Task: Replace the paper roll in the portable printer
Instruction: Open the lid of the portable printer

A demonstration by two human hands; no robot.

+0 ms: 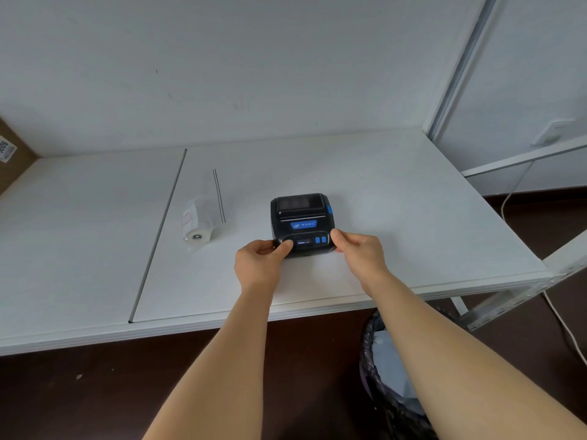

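Note:
A black portable printer (301,217) with blue buttons and a blue label sits on the white table (413,217), its lid closed. My left hand (260,258) grips its near left corner, thumb on top. My right hand (359,249) grips the near right corner the same way. A white paper roll (198,225) in a clear plastic bag lies on the table to the left of the printer, apart from both hands.
A dark seam (158,233) runs across the tabletop left of the roll. A cardboard box (12,154) stands at the far left. A black bin (390,376) with a liner sits under the table's front edge at right. A white cable (511,192) hangs at right.

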